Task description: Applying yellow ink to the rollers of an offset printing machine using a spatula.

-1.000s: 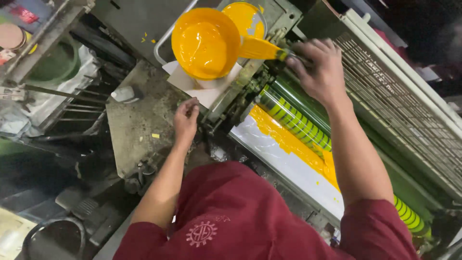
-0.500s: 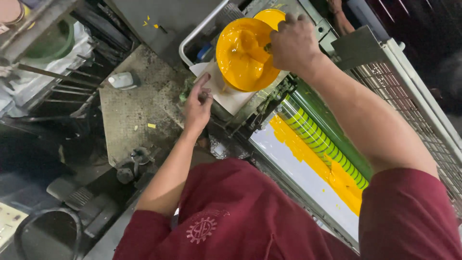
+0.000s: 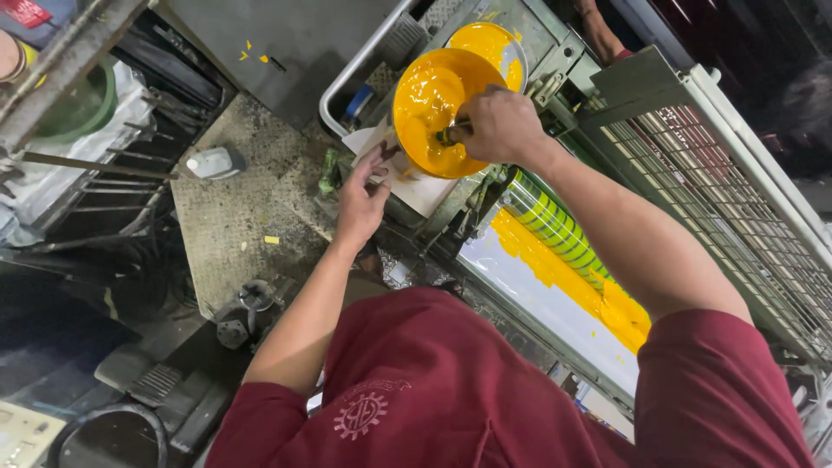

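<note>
Closest in, a maroon shirt (image 3: 451,390) fills the bottom edge. Just above it, yellow ink spreads over the white tray (image 3: 555,303) beside the green striped roller (image 3: 555,230). Left hand (image 3: 362,192), fingers loosely curled, presses on the white paper (image 3: 420,186) under the yellow ink can (image 3: 429,108). Right hand (image 3: 498,126) is fisted tight around a dark tool handle (image 3: 451,134), dipped inside that can. The can sits at the machine's top edge, its yellow lid (image 3: 494,43) just behind.
</note>
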